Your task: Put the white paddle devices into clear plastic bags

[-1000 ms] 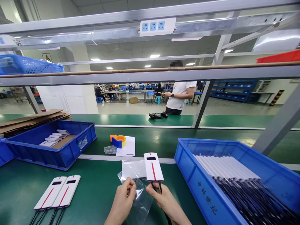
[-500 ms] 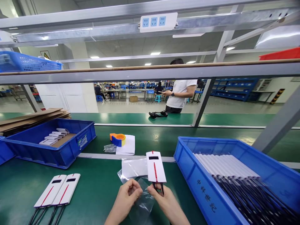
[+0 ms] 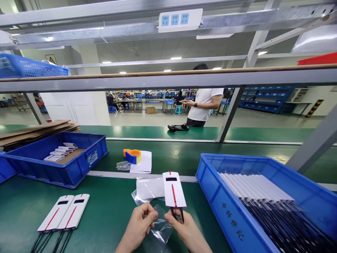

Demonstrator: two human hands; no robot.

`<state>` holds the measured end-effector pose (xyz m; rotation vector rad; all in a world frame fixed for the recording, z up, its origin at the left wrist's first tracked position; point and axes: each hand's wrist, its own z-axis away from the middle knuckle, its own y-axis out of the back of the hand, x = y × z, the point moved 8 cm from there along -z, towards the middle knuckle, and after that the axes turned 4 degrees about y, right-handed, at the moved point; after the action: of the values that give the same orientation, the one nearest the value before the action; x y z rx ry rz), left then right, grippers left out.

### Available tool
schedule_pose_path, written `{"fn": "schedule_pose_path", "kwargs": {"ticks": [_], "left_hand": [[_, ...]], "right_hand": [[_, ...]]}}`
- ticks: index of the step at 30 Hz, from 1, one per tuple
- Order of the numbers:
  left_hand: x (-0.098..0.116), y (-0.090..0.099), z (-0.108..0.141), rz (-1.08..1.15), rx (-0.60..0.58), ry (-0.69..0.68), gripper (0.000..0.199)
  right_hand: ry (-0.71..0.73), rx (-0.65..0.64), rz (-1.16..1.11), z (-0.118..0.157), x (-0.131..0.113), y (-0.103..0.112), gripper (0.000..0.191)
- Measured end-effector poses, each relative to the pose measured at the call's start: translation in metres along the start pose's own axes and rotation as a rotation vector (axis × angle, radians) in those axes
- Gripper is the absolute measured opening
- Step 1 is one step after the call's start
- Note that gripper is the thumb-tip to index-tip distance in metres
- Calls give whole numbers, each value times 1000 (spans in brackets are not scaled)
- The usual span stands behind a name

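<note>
Near the front middle of the green table, my left hand (image 3: 139, 226) pinches the edge of a clear plastic bag (image 3: 159, 228). My right hand (image 3: 185, 228) holds a white device (image 3: 174, 196) by its black cables, the white body with its red stripe and dark window pointing away from me. The fingertips of that hand also touch the bag's edge. Behind my hands lie more clear bags with a white sheet (image 3: 150, 188). Two similar white devices (image 3: 64, 212) rest side by side on the table at the left, cables toward me.
A blue bin (image 3: 218, 207) of white devices with black cables stands at right. Another blue bin (image 3: 76, 172) with small white pieces is at left, near cardboard sheets (image 3: 34, 133). A tape dispenser (image 3: 133, 156) sits behind. A person (image 3: 204, 105) stands beyond the table.
My left fingers have shifted slightly on the bag, and the bag hangs a little more spread out. The white device has moved slightly left and down in view.
</note>
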<state>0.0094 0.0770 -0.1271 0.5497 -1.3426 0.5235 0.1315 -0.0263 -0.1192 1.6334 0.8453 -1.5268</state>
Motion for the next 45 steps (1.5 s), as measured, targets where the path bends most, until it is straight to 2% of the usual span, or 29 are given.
{"fn": "schedule_pose_path", "kwargs": {"ticks": [9,15,19,22,27,30,36,45], "left_hand": [[3,-1,2,-33,-24,-34,67],[10,-8,5,33,-115,-54,62],[15,-2,5,97,-92,-68,62],[15,-2,6,119,-118,-42,66],[10,2,4,51,-43,-40,60],[7,2,2,32,-45,-41,61],[12,2,3,3,-68,-114,63],[13,-4,10,-107,-119,-105,64]], "right_hand": [[-10,-39,16,1,-2,-3,47],[-11,-79,10,-2,2,-6,48],[1,-81,13,-2,2,-6,43],[3,-73,4,-1,2,-6,42],[-8,-45,-19,3,0,-9,35],[-23,-70,-42,5,-1,-14,36],[-50,-125,-97,7,-1,-18,45],[-113,-186,-105,7,5,-15,64]]}}
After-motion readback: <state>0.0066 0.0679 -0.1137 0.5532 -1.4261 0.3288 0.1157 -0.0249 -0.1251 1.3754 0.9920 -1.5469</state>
